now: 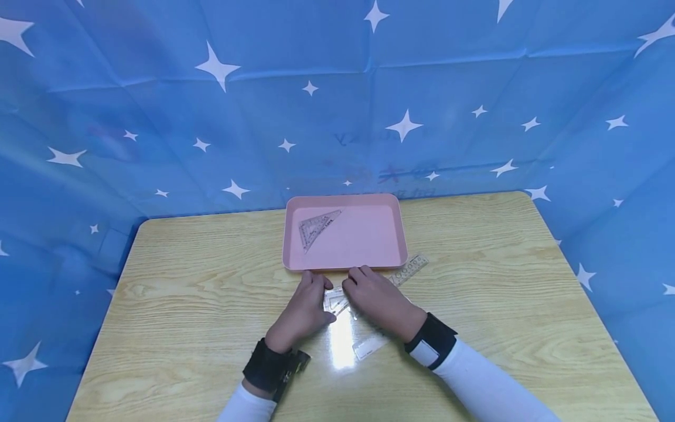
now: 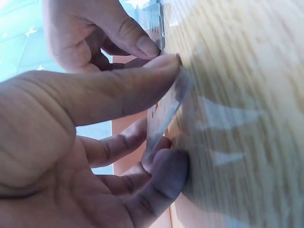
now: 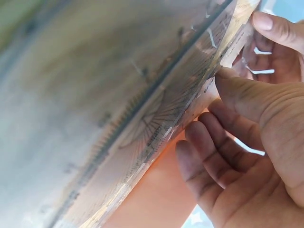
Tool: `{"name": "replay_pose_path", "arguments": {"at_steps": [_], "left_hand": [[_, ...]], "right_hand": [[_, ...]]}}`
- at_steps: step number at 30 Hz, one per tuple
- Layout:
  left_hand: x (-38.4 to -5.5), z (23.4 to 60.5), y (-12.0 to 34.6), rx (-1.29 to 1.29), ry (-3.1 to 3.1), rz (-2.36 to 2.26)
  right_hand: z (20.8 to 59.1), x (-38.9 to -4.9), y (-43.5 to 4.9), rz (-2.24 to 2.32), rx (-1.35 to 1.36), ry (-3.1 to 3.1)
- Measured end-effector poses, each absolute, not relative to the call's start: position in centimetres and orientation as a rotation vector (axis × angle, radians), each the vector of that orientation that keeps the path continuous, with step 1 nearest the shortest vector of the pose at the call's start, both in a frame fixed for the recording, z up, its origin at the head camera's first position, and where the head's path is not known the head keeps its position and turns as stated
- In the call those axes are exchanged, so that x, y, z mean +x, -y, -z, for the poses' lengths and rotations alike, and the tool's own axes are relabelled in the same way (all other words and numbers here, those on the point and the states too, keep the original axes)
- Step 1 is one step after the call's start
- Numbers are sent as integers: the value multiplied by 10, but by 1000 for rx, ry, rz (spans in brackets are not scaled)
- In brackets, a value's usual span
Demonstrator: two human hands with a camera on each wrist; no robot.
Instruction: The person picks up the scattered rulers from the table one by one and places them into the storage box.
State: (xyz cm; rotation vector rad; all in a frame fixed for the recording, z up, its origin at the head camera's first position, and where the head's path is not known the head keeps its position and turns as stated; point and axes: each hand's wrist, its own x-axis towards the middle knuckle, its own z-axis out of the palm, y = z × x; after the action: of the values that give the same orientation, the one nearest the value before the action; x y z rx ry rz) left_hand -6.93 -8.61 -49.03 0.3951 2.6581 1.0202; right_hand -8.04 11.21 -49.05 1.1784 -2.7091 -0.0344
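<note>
My left hand (image 1: 306, 310) pinches a small clear plastic set square (image 1: 333, 300) between thumb and fingers, just in front of the pink tray; the left wrist view shows its edge (image 2: 166, 116) tilted off the table. Close beside it, my right hand (image 1: 382, 302) grips a clear ruler with thumb and curled fingers. The ruler's end (image 1: 411, 268) with a row of circles sticks out past the knuckles. In the right wrist view, scale marks and fanned lines show on the clear plastic (image 3: 149, 118). My right hand hides the ruler's middle.
Behind the hands, a pink tray (image 1: 398, 234) holds another clear set square (image 1: 318, 227) on its left side. A clear strip (image 1: 369, 346) lies near my right wrist. The wood-grain table (image 1: 200, 281) meets a blue star-patterned curtain (image 1: 295, 117) at the back.
</note>
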Motion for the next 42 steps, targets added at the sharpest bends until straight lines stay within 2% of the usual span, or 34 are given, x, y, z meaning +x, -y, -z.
{"name": "replay_pose_path", "arguments": {"at_steps": [27,35,42], "left_hand": [[-64,482,84,522,-2806,-1104],[-67,479,86,551,-2767,-1199],[-68,472,91,534,-2775,-1277]], "right_hand": [[490,-79,-111,58,1148,2704],[491,-78,-118,-158,1175,2701],[477,-81,-121,-330,1205,2712]]}}
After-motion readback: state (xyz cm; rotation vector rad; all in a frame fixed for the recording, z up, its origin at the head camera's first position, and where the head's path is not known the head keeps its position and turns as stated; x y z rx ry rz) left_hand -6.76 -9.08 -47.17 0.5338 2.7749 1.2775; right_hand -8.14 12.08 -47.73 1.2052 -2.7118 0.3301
